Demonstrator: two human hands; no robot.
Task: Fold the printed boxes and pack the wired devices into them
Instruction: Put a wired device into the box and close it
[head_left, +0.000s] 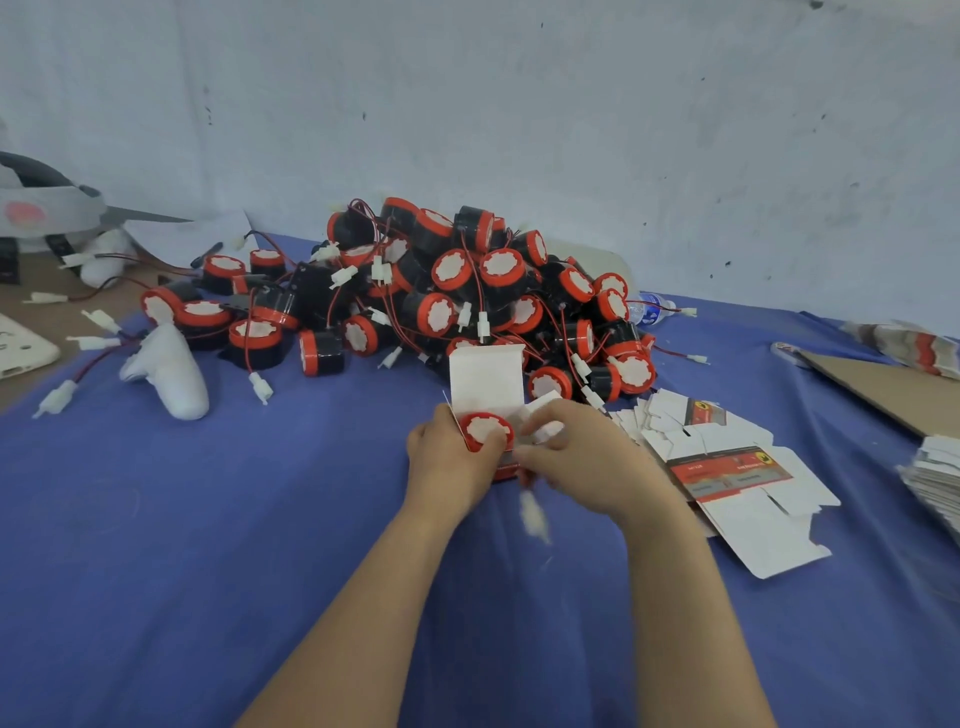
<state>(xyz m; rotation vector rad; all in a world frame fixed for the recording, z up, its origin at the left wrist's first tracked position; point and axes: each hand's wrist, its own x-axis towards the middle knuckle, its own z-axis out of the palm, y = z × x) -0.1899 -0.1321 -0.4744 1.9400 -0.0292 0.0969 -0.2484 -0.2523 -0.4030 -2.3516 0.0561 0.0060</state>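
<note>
Two hands at open box (485, 376): left hand (447, 460) grips box, device (485, 430) inside; right hand (589, 460) pinches white side flap (540, 410).

Dim, soft light; blurred, wide-angle edges.

Single wide-angle view from a head-worn camera, facing forward and down across the blue-covered tabletop (208, 519) toward the pale wall (519, 104) behind it, set close enough that the left hand (447, 457) and right hand (587, 462) meet near the frame's centre.
</note>
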